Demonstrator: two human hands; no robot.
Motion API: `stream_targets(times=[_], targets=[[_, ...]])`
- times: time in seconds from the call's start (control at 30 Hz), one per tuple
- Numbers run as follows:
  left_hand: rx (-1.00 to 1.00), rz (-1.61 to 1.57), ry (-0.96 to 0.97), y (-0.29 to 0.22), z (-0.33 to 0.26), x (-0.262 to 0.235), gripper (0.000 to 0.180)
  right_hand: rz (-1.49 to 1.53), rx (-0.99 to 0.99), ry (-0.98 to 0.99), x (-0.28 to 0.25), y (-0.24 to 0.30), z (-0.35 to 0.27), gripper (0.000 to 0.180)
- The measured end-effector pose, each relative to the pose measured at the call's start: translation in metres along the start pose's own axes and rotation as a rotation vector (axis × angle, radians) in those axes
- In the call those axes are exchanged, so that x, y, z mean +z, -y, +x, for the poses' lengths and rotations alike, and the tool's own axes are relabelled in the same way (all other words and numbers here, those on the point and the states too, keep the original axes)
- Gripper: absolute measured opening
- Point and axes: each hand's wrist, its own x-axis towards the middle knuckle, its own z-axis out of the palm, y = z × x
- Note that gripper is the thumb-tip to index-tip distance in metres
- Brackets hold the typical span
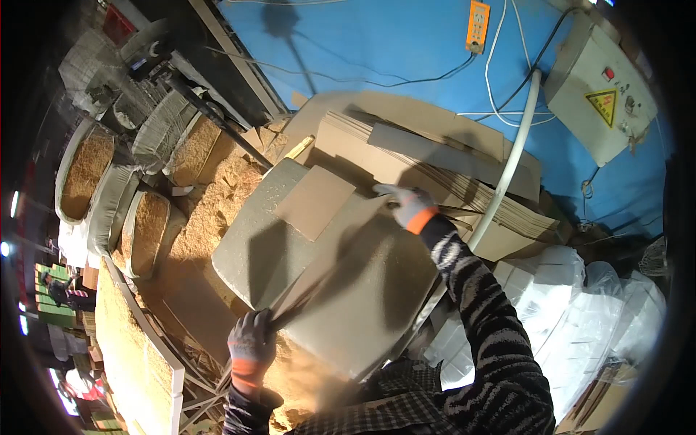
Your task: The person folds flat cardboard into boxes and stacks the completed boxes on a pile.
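Note:
A thin brown board (330, 264), smeared by motion, slants between my hands above a grey machine table (362, 319). My left hand (251, 341), in a grey glove with an orange cuff, is closed on the near left end. At its far right end my right hand (406, 203), gloved alike, grips the edge, its fingers pointing left. A small rectangular brown board (317, 203) lies flat on the table's far left part. Just beyond my right hand rests a stack of long brown boards (428, 170), with a darker strip (428, 154) on top.
Sawdust (210, 210) is heaped left of the table, near sawdust-filled bags (85, 177). A pale upright pipe (507, 170) stands right of the stack. Plastic-wrapped bundles (573, 312) sit at right. A control box (602, 90) and orange power strip (476, 25) hang on the blue wall.

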Motion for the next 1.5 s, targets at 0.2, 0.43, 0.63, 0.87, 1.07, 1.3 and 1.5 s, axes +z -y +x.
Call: stream_targets(times=[0.2,0.43,0.63,0.87,1.07,1.3,1.5], targets=[[-0.341,-0.318,0.103,0.098,-0.078,0.057,0.044,-0.124,0.027,0.144,0.085,0.073,0.006,0.059],[-0.367,-0.254,0.157,0.122,-0.067,0.075,0.044,-0.493,0.229,0.195,0.089,0.063,-0.01,0.073],[-0.283,-0.156,0.07,0.145,-0.074,0.083,0.032,-0.363,-0.081,0.363,0.077,0.029,-0.045,0.063],[-0.392,-0.102,0.179,0.189,-0.091,0.073,0.032,0.329,0.078,0.009,-0.07,-0.076,-0.075,0.042],[-0.212,-0.093,0.046,0.106,-0.025,0.05,0.029,-0.513,-0.703,0.133,-0.009,0.172,-0.138,0.044],[-0.094,-0.079,0.229,0.088,-0.002,0.071,0.029,-0.385,-0.556,-0.291,-0.043,0.189,-0.145,0.041],[0.136,0.029,0.346,0.044,0.0,0.126,0.026,-0.609,-0.688,-0.358,-0.099,0.259,-0.099,0.045]])
